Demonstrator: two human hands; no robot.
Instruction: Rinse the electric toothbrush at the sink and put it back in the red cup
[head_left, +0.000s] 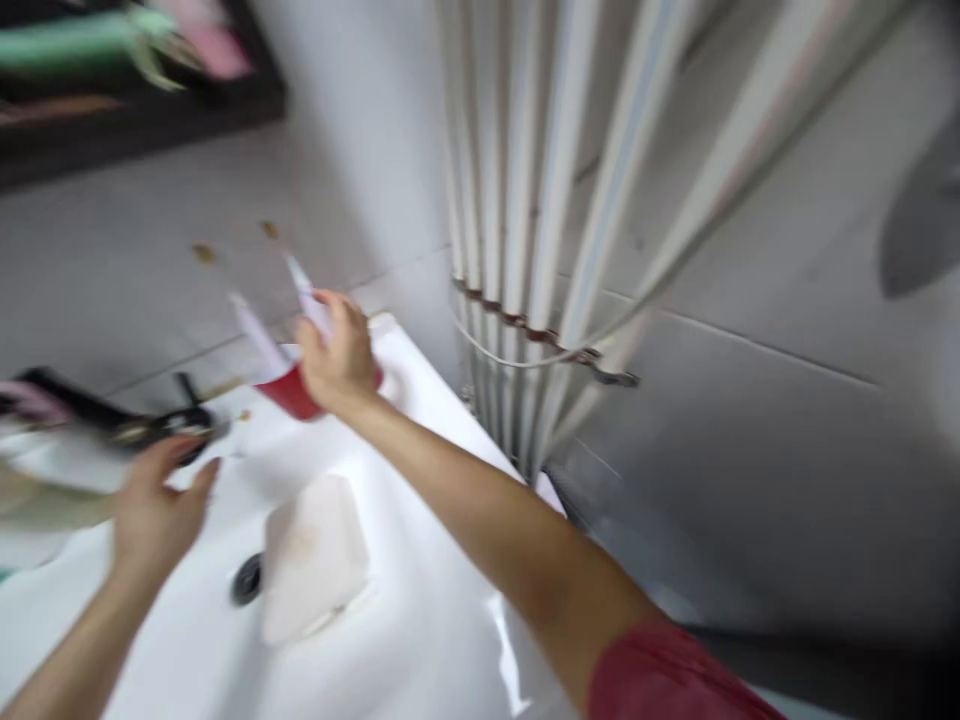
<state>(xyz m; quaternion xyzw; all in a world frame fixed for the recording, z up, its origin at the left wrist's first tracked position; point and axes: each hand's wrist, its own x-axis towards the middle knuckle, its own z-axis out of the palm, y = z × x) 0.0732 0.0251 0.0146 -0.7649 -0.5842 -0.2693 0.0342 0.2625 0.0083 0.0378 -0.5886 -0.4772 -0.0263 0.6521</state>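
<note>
My right hand [341, 355] is stretched to the back corner of the white sink [427, 520]. Its fingers close round a slim white tube [298, 275], blurred by motion, standing above a red holder [294, 393]. Another pale, slender item [257, 335] rises from the same holder, left of my hand, which hides part of the red piece. Over the left of the basin hovers my left hand [161, 505], thumb and fingers apart with nothing between them. Just behind it is the black faucet [180, 425].
A whitish rectangular tray [315, 560] lies in the basin beside the black drain [247, 580]. Several vertical pipes [517, 230] run down the wall at the right of the sink. A dark shelf [247, 110] with blurred items hangs at upper left.
</note>
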